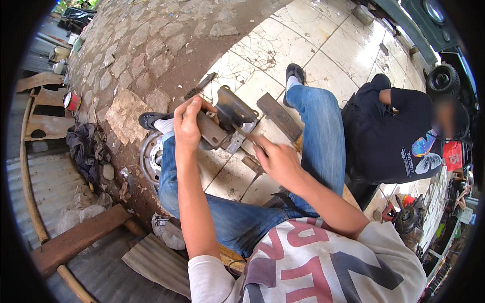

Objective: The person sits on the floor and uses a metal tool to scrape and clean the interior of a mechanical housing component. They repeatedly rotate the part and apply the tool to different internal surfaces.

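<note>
A wheel rim [146, 160] lies beside the left edge of the tiled floor [323, 30]. The left hand [189, 123] is closed around a brown metal bracket [210, 130], above this floor near its left edge. The right hand [277, 157] is clamped on a thin tool [246, 135], pointing toward the bracket. Further right there is a long block [279, 117].

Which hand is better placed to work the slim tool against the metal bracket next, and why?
Probably the right hand: it grips the slim tool, which points toward the metal bracket. The left hand seems busy holding the bracket's left side.
</note>
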